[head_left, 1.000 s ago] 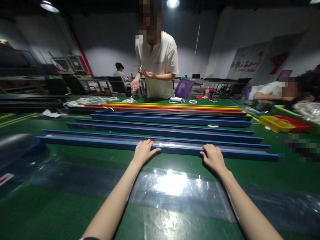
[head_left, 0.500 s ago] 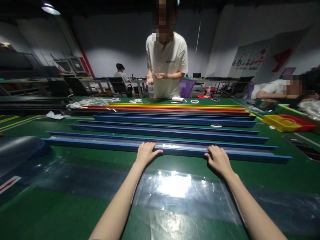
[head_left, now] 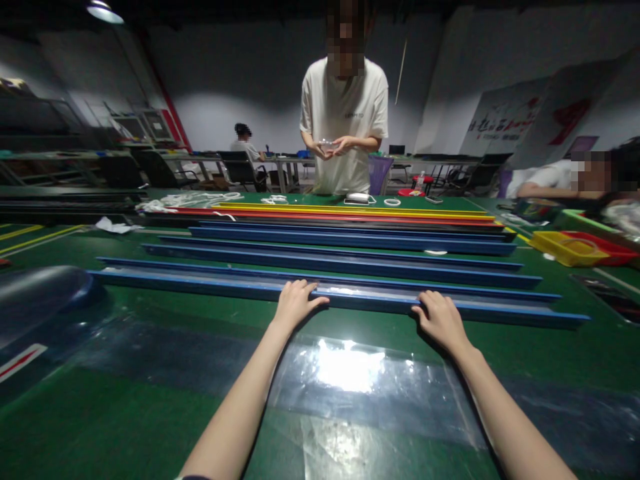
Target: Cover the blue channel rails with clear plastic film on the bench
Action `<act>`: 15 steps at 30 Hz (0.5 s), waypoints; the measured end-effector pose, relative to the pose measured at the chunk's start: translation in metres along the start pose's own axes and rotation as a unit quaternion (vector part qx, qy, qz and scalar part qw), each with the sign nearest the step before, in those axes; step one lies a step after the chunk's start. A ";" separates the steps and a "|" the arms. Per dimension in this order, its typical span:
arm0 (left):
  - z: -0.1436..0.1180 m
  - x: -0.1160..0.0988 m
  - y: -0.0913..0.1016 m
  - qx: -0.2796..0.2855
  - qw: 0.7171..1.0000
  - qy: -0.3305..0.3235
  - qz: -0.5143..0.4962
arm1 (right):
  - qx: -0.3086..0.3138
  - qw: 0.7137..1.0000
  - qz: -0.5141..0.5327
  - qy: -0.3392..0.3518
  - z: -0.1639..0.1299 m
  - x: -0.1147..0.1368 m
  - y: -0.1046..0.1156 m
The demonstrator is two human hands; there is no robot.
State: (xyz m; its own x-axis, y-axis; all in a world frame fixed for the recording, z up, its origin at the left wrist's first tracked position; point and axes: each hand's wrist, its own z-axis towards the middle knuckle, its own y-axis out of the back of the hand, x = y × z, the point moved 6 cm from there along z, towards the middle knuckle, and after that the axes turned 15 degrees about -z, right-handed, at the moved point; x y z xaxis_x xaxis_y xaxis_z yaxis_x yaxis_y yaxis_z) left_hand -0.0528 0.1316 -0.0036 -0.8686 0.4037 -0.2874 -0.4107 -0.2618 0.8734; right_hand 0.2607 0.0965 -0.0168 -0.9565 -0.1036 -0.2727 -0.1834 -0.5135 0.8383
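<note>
A long blue channel strip [head_left: 370,302] lies crosswise in front of me, its trough lined with something clear and shiny. Over its near edge my left hand [head_left: 296,308] is closed, fingers inside the trough and thumb stretched along the front. Farther right, my right hand [head_left: 442,321] grips the same edge, fingers bent over it and thumb at the front. Beneath my forearms a clear plastic sheet [head_left: 345,407] lies flat on the green table [head_left: 165,420] and reflects a bright light.
More blue channels [head_left: 345,260] lie parallel beyond, then red and yellow strips [head_left: 360,212]. A large roll of clear film [head_left: 45,293] sits at left. Yellow [head_left: 563,248] and red trays stand at right. Across the table stands a person [head_left: 345,107] in a white shirt.
Both my hands keep their hold on the blue channel, which has not visibly moved on the table. The person opposite has brought their hands together around a small clear item. My view has shifted slightly.
</note>
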 end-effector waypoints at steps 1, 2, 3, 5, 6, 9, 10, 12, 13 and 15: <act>0.000 0.000 0.000 -0.001 1.000 -0.002 0.001 | 0.000 1.000 0.000 0.001 0.000 0.000 0.000; 0.000 0.000 0.000 -0.003 1.000 -0.004 0.003 | 0.000 1.000 0.001 0.002 0.000 0.000 0.000; 0.000 0.000 0.000 -0.003 1.000 -0.005 0.006 | -0.001 1.000 0.003 0.003 0.000 0.000 0.000; 0.000 0.000 0.001 -0.003 1.000 0.001 0.014 | -0.002 1.000 0.006 0.004 0.000 0.000 0.000; 0.000 0.001 0.001 -0.001 1.000 0.005 0.017 | -0.002 1.000 0.007 0.005 0.000 0.000 0.001; 0.001 0.002 0.001 0.005 1.000 0.016 0.018 | 0.000 1.000 0.006 0.003 0.001 0.000 0.001; 0.001 0.002 0.001 0.008 1.000 0.017 0.017 | 0.001 1.000 0.006 0.003 0.001 0.001 0.001; 0.001 0.002 0.001 0.011 1.000 0.017 0.015 | 0.004 1.000 0.006 0.002 0.001 0.001 0.001; 0.002 0.002 0.001 0.013 1.000 0.017 0.015 | 0.006 1.000 0.006 0.000 0.001 0.001 0.001; 0.002 0.002 0.002 0.015 1.000 0.017 0.014 | 0.008 1.000 0.008 -0.001 0.001 0.000 0.001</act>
State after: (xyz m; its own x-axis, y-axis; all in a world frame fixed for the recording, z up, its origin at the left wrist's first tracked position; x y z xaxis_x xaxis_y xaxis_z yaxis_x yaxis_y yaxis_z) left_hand -0.0543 0.1338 -0.0019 -0.8891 0.3658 -0.2753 -0.3775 -0.2457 0.8928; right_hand 0.2598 0.0966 -0.0152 -0.9599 -0.1092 -0.2583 -0.1721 -0.4982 0.8498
